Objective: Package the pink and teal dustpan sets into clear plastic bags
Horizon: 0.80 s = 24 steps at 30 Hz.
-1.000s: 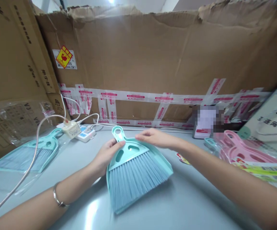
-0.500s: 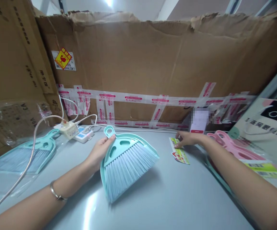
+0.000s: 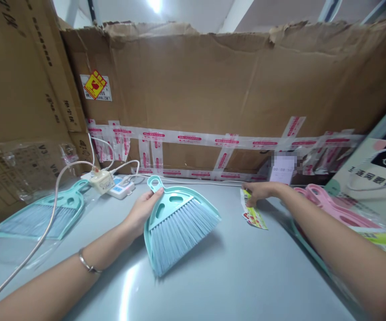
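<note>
My left hand [image 3: 142,211] is closed around the upper part of a teal dustpan [image 3: 149,249], with its thumb on the front near the hanging loop. A matching hand brush [image 3: 182,232] sits nested in the dustpan, pale blue bristles fanning down to the right; the pair is tilted above the table. On the right, the fingers of my right hand [image 3: 260,192] curl onto a green-yellow printed label card [image 3: 256,217] at the tabletop. The hand covers part of the card's upper end.
Another teal brush-and-dustpan set [image 3: 52,211] in clear plastic lies left, crossed by a white cable [image 3: 54,209]. A power strip [image 3: 121,189] with a plug is behind it. A phone [image 3: 281,169], pink set [image 3: 340,211] and printed bag [image 3: 367,174] stand right. A large cardboard box [image 3: 186,84] walls the back.
The view has shifted slightly, moving the background right and down. My right hand and the label card have moved slightly left against the background. My left hand keeps its hold on the dustpan and brush.
</note>
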{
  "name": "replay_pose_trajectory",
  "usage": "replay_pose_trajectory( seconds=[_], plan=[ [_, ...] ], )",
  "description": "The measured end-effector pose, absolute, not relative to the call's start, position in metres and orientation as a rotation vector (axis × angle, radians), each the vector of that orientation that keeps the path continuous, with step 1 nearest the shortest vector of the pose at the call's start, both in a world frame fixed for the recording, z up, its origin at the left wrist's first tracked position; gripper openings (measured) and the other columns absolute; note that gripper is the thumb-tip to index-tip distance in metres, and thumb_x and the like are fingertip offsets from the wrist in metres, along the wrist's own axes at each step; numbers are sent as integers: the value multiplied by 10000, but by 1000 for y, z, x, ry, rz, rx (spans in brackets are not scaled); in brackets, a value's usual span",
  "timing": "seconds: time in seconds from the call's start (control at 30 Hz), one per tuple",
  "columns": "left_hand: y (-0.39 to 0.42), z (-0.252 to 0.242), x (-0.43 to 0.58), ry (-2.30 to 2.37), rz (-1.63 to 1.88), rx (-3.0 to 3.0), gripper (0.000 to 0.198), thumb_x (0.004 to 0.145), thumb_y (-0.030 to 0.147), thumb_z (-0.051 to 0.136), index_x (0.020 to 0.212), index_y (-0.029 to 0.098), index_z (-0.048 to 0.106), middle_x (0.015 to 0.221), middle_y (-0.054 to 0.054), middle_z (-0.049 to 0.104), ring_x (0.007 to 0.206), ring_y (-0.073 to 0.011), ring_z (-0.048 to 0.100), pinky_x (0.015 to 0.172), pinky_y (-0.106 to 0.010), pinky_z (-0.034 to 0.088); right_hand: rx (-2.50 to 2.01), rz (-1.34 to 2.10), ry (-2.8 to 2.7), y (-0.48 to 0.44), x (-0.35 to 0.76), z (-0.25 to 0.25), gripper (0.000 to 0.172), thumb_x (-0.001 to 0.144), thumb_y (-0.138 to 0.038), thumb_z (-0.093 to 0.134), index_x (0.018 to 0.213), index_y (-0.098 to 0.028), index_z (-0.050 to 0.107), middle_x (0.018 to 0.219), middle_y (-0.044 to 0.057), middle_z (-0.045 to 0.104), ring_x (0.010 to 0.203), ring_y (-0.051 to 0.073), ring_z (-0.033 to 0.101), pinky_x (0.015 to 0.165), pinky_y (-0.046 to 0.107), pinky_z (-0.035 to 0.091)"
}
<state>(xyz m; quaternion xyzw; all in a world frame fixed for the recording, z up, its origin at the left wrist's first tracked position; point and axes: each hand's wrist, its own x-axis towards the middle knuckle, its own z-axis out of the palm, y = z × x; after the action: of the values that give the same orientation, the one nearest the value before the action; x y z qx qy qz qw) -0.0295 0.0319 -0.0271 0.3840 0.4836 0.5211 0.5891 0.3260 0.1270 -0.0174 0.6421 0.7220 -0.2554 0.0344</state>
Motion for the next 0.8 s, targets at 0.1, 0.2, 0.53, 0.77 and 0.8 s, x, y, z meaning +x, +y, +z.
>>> replay_pose_trajectory(
  seconds=[0.1,0.2,0.53,0.77,0.8],
  plan=[
    [34,-29,-32,1139,1256,903,284,674,362,710,773,116,609,569,9,607,478,-93,548,459,-187,427,2019,-691,2325,123,319,-2,287,499,-326,717,693,-154,593,844,140,658,870,342,583,765,405,437],
    [35,-30,-32,1169,1314,878,310,647,374,726,772,116,607,598,4,621,496,-101,563,478,-199,446,2024,-692,2481,99,306,32,306,624,-417,652,788,-162,607,926,114,656,874,281,582,768,373,436],
    [28,-23,-27,1194,1301,774,137,769,265,635,785,131,612,638,-27,670,551,-132,613,563,-235,503,1359,-1826,2856,19,188,62,162,675,-311,679,720,-175,603,647,-7,619,543,94,537,507,237,433],
    [27,-25,-25,1122,1258,754,144,796,261,607,822,120,617,735,-76,703,596,-155,643,611,-264,524,1878,-1602,2937,47,163,0,182,675,-302,652,655,-175,523,563,-41,538,488,74,475,458,214,368],
    [27,-25,-26,1124,1263,753,145,794,259,609,830,119,617,736,-79,703,605,-159,646,619,-267,525,1923,-1599,2974,47,163,2,202,669,-315,658,644,-176,513,566,-39,540,489,73,465,455,212,355]
  ],
)
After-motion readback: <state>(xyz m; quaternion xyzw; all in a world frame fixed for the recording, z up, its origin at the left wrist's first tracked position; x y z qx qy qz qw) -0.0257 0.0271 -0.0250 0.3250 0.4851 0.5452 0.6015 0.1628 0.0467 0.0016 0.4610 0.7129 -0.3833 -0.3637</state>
